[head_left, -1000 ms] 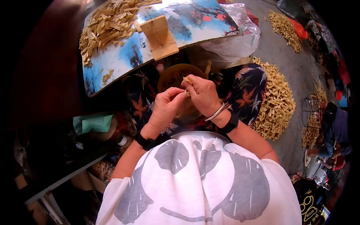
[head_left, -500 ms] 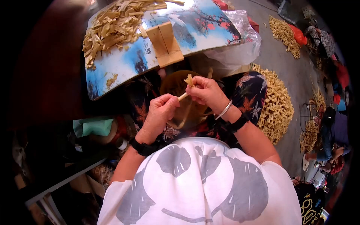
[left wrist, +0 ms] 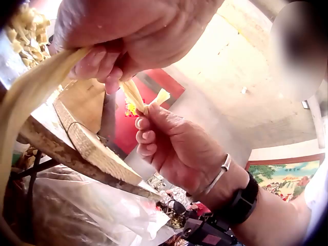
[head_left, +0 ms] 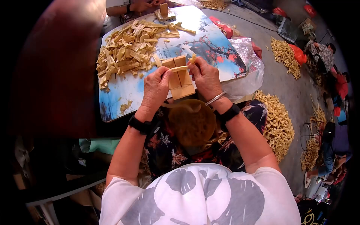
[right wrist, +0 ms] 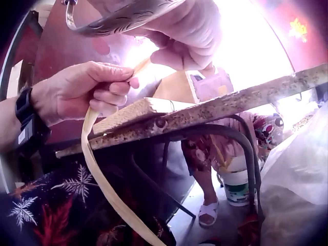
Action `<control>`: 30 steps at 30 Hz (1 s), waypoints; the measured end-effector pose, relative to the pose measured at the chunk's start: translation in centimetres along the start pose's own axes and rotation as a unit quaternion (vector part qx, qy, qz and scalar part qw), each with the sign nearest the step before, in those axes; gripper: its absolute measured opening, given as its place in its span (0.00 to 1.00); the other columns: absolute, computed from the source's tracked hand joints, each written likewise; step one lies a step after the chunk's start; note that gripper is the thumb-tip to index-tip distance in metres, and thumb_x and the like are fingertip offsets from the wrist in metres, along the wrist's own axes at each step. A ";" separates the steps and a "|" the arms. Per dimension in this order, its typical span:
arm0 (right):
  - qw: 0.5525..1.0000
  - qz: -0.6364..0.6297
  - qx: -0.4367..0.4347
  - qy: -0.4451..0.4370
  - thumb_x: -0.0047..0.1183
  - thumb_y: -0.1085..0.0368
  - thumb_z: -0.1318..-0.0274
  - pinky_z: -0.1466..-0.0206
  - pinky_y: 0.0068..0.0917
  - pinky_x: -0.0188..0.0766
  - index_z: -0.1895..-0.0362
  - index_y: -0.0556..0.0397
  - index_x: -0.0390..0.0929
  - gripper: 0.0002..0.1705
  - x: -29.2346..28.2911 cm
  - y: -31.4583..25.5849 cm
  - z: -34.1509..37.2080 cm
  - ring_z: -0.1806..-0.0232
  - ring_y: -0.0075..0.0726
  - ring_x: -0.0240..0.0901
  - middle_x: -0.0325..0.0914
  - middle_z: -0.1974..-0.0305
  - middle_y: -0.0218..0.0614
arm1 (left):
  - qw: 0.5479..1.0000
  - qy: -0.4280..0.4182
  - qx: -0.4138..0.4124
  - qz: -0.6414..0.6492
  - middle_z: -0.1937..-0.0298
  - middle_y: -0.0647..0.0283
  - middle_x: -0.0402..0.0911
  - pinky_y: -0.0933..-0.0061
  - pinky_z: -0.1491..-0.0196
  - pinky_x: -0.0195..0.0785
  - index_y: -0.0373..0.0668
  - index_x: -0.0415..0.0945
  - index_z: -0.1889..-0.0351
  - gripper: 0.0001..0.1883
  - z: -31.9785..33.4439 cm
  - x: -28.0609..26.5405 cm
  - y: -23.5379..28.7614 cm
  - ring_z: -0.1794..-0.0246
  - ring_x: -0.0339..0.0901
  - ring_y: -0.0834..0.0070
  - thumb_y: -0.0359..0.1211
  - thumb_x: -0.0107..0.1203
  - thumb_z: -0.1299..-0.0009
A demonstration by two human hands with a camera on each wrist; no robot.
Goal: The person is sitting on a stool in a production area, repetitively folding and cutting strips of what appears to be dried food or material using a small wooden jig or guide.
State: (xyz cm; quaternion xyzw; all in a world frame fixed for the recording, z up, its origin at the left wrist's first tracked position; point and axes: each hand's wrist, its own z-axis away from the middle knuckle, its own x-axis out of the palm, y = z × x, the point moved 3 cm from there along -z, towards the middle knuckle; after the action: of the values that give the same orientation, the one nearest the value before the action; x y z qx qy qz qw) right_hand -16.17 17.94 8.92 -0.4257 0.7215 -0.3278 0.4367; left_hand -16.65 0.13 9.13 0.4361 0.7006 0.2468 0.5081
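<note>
A pale yellow flat strip (head_left: 179,69) is stretched between my two hands, close over an L-shaped wooden block (head_left: 183,92) at the table edge. My left hand (head_left: 155,88) pinches it between thumb and fingers. Beyond the left fingers its long tail (right wrist: 110,192) hangs down in the right wrist view. The right hand (head_left: 207,77) pinches the other end, where the left wrist view shows a small knotted, flared tip (left wrist: 162,96) sticking out past the thumb. A dark line runs down the block's upright face, and a thin wire or thread shows on it in the left wrist view.
Cut yellow strips (head_left: 131,48) lie heaped on the painted table (head_left: 228,71). A brown basin (head_left: 212,127) sits between the knees. Piles of small knotted pieces (head_left: 277,125) cover the floor at right, near a clear plastic bag (head_left: 249,60). Another person's hands (head_left: 140,6) show across the table.
Both hands have moved from over the basin, forward and up to the wooden block, carrying the strip. They have drawn further apart, pulling the strip between them straight. More of the table is in view.
</note>
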 end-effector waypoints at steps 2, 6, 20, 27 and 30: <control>0.997 0.052 -0.047 0.016 0.54 0.63 0.37 0.67 0.42 0.72 0.64 0.54 0.73 0.08 0.6 0.4 -0.6 0.67 0.53 0.78 0.78 0.72 0.47 | 1.000 0.015 -0.013 0.008 0.76 0.53 0.79 0.66 0.69 0.68 0.37 0.79 0.65 0.08 -0.9 0.3 -0.9 0.77 0.76 0.64 0.32 0.56 0.29; 0.985 0.157 -0.077 -0.008 0.54 0.63 0.40 0.62 0.46 0.72 0.63 0.52 0.74 0.07 2.0 2.2 -0.2 0.62 0.58 0.76 0.78 0.69 0.48 | 0.997 0.024 -0.056 0.051 0.77 0.56 0.78 0.68 0.70 0.68 0.38 0.80 0.65 0.08 -0.9 2.0 -3.9 0.78 0.75 0.70 0.32 0.54 0.29; 0.977 0.034 0.067 -0.199 0.59 0.59 0.40 0.66 0.27 0.72 0.47 0.56 0.78 0.20 -3.1 -2.1 9.6 0.73 0.29 0.74 0.77 0.74 0.39 | 0.917 -0.096 -0.181 0.343 0.63 0.70 0.82 0.84 0.59 0.70 0.35 0.79 0.51 0.09 10.0 1.8 2.9 0.65 0.75 0.86 0.27 0.55 0.27; 0.996 0.016 -0.028 -0.087 0.49 0.64 0.33 0.62 0.30 0.74 0.55 0.55 0.79 0.10 -2.8 -1.5 13.7 0.66 0.45 0.78 0.79 0.65 0.43 | 0.853 -0.140 -0.388 0.319 0.64 0.67 0.82 0.78 0.56 0.71 0.39 0.79 0.56 0.13 15.7 3.6 -0.2 0.63 0.78 0.80 0.40 0.56 0.25; 0.992 0.011 -0.043 -0.115 0.51 0.63 0.34 0.63 0.34 0.75 0.58 0.54 0.78 0.09 -2.7 -2.1 16.3 0.66 0.49 0.79 0.79 0.67 0.44 | 0.614 -0.193 -0.557 0.525 0.63 0.62 0.83 0.69 0.54 0.75 0.36 0.78 0.56 0.18 18.6 4.5 -0.5 0.60 0.81 0.72 0.44 0.53 0.25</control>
State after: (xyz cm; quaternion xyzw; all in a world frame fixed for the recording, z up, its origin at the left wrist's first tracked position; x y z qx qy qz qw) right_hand 0.00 17.82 5.02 -0.4709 0.6846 -0.2406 0.5016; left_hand -0.10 1.91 -0.24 0.4001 -0.0340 0.7242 0.5606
